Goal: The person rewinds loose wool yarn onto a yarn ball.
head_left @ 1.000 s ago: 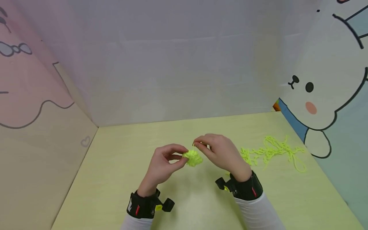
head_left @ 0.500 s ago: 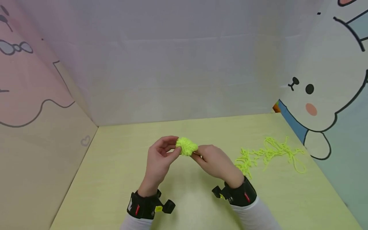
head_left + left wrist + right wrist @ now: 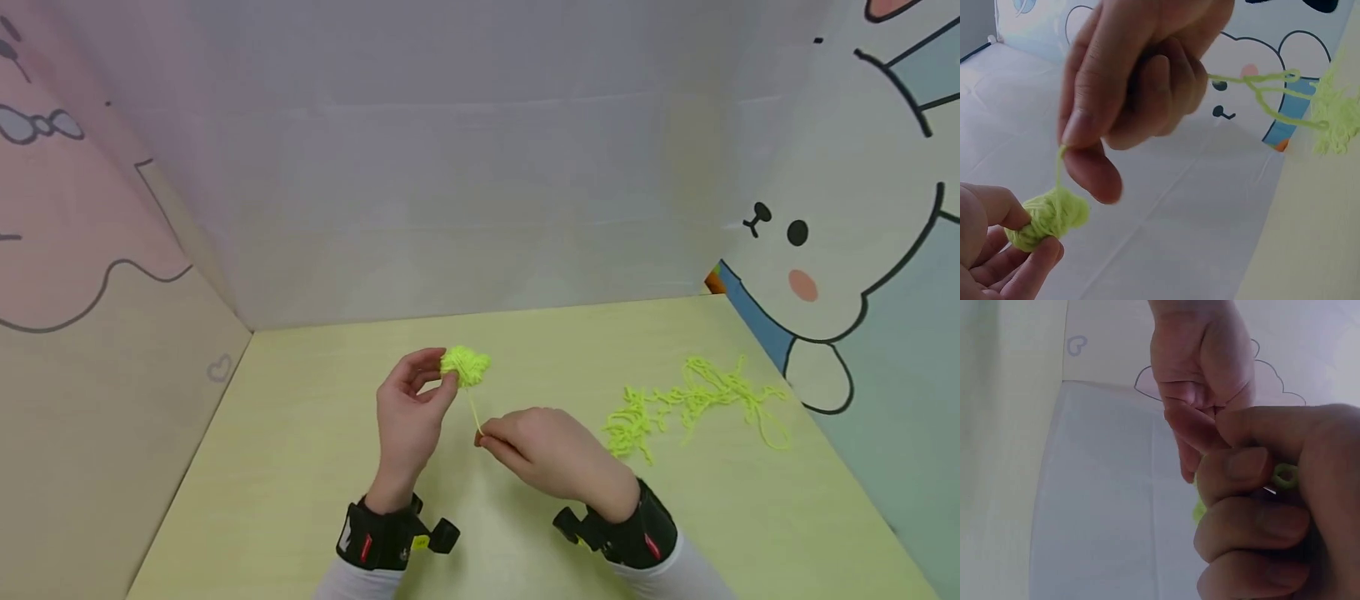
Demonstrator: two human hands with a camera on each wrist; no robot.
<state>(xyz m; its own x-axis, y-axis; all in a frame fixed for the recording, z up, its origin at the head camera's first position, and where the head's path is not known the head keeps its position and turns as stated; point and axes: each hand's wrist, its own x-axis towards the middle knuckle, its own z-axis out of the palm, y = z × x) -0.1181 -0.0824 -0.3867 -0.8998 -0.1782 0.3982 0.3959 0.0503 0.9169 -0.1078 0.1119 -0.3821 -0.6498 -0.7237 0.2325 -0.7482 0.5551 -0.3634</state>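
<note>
A small ball of bright yellow-green yarn (image 3: 466, 365) is held up over the table between the thumb and fingers of my left hand (image 3: 405, 417). My right hand (image 3: 558, 450), lower and to the right, pinches a yarn strand (image 3: 472, 406) that runs taut from the ball. In the left wrist view the wound ball (image 3: 1050, 219) shows its layered turns, and the strand (image 3: 1059, 167) rises to the right thumb and forefinger. The right wrist view has curled right fingers (image 3: 1254, 525) in front, hiding most of the ball; a small yarn loop (image 3: 1285, 476) shows within that hand.
Loose yarn of the same colour lies tangled on the right of the pale table (image 3: 300, 467), with one heap (image 3: 630, 425) near my right wrist and a looser tangle (image 3: 720, 387) farther right. A white back sheet (image 3: 480, 183) and printed side panels enclose the table.
My right hand has swung from above the ball, past its right side, to below it, drawing the strand along. My left hand has shifted the ball a little left and away from me.
</note>
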